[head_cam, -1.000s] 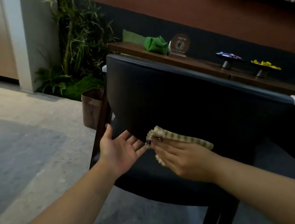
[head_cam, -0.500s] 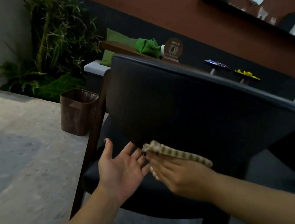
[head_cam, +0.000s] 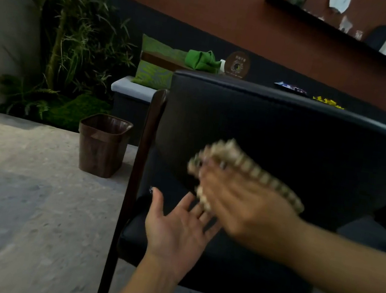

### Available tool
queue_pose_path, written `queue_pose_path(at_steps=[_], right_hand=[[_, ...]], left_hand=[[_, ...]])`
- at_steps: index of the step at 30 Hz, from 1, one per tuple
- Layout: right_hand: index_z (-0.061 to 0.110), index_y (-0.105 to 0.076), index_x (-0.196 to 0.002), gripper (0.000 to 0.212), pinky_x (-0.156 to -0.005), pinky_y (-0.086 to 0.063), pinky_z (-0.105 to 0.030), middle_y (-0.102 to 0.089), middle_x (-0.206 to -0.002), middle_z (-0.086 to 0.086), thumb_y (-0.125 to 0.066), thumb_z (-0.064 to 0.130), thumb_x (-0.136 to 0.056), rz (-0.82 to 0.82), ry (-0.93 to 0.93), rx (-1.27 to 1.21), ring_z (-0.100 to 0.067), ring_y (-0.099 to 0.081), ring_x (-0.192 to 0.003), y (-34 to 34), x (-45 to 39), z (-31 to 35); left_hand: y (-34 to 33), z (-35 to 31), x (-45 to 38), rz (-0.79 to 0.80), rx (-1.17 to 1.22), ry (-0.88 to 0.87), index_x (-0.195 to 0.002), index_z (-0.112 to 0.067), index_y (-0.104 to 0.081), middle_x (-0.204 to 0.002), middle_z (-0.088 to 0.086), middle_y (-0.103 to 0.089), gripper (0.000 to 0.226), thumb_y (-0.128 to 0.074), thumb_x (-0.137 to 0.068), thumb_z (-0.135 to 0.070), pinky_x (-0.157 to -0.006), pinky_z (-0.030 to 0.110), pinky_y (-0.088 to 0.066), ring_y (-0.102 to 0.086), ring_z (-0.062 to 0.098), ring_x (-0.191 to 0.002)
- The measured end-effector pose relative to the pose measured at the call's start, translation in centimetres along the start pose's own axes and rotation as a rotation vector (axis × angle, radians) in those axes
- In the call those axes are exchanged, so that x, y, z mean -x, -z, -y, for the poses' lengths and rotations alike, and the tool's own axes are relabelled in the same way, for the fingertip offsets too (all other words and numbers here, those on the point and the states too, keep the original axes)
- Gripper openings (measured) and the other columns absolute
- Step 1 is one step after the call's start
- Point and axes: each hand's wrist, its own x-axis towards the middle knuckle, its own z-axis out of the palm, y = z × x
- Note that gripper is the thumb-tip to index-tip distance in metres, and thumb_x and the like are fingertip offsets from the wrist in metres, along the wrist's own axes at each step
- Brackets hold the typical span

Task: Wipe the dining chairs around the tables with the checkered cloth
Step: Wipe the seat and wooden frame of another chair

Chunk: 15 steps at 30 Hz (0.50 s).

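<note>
R hand [head_cam: 243,205] presses checkered cloth [head_cam: 246,165] (blurred) vs chair [head_cam: 275,133] backrest; L hand [head_cam: 174,233] open, palm up.

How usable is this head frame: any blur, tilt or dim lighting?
Head view: right hand and checkered cloth smeared by motion blur against the black chair back; left hand fairly sharp; room dim, horizon tilted, wall shelf soft.

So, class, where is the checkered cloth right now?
In the head view, right of centre: the checkered cloth lies under the right hand, against the chair backrest.
</note>
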Motion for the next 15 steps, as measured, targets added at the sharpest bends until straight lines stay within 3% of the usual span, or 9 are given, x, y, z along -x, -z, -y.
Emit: queue_pose_path(at_steps=[2,4,6,11,13,15], right_hand=[[-0.002,-0.059,-0.125,0.04,-0.11,-0.03,-0.042,-0.054,-0.132,-0.022,-0.038,0.015,-0.094,0.199,0.229,0.028,-0.032,-0.05,-0.126,-1.1,1.3,2.3],[0.002,-0.06,-0.124,0.041,-0.109,-0.025,-0.041,-0.056,-0.131,-0.018,-0.037,0.016,-0.093,0.282,0.293,-0.014,-0.028,-0.053,-0.124,-1.2,1.7,2.9],[0.0,-0.061,-0.122,0.041,-0.109,-0.025,-0.041,-0.057,-0.13,-0.019,-0.036,0.014,-0.094,0.246,0.199,-0.073,-0.029,-0.053,-0.123,-0.6,0.9,2.0],[-0.009,-0.058,-0.121,0.037,-0.108,-0.031,-0.048,-0.056,-0.126,-0.029,-0.031,0.005,-0.1,-0.118,-0.238,-0.043,-0.041,-0.052,-0.121,3.0,-4.6,-4.9],[-0.011,-0.055,-0.123,0.037,-0.108,-0.031,-0.05,-0.055,-0.127,-0.032,-0.03,0.005,-0.1,-0.139,-0.353,0.026,-0.044,-0.051,-0.122,3.5,-5.9,-6.5],[-0.013,-0.052,-0.125,0.037,-0.106,-0.036,-0.051,-0.053,-0.127,-0.033,-0.032,0.006,-0.1,-0.1,-0.325,0.068,-0.044,-0.052,-0.12,3.0,-6.2,-5.2]], left_hand=[[-0.1,-0.4,0.4,0.009,0.0,0.026,-0.134,-0.004,-0.057,-0.138,0.024,-0.053,0.097,-0.043,-0.075,-0.08,-0.115,0.052,-0.028,-0.05,0.04,-0.129],[0.1,-0.7,0.7,0.011,-0.009,0.043,-0.133,-0.001,-0.057,-0.139,0.025,-0.052,0.099,-0.04,-0.077,-0.081,-0.114,0.051,-0.029,-0.05,0.04,-0.13],[0.3,-0.9,0.4,0.025,-0.003,0.063,-0.135,-0.003,-0.055,-0.14,0.024,-0.051,0.1,-0.036,-0.077,-0.083,-0.114,0.053,-0.028,-0.048,0.04,-0.13],[0.8,-0.8,-0.9,-0.024,-0.021,0.036,-0.138,-0.015,-0.05,-0.134,0.017,-0.059,0.099,-0.032,-0.074,-0.088,-0.116,0.057,-0.02,-0.053,0.037,-0.127],[0.7,-0.7,-1.1,-0.029,-0.029,0.027,-0.138,-0.014,-0.051,-0.134,0.017,-0.059,0.099,-0.033,-0.074,-0.088,-0.116,0.056,-0.021,-0.055,0.037,-0.125],[0.6,-0.5,-1.1,-0.038,-0.029,0.018,-0.136,-0.013,-0.053,-0.134,0.018,-0.059,0.099,-0.034,-0.074,-0.087,-0.116,0.055,-0.022,-0.056,0.038,-0.124]])
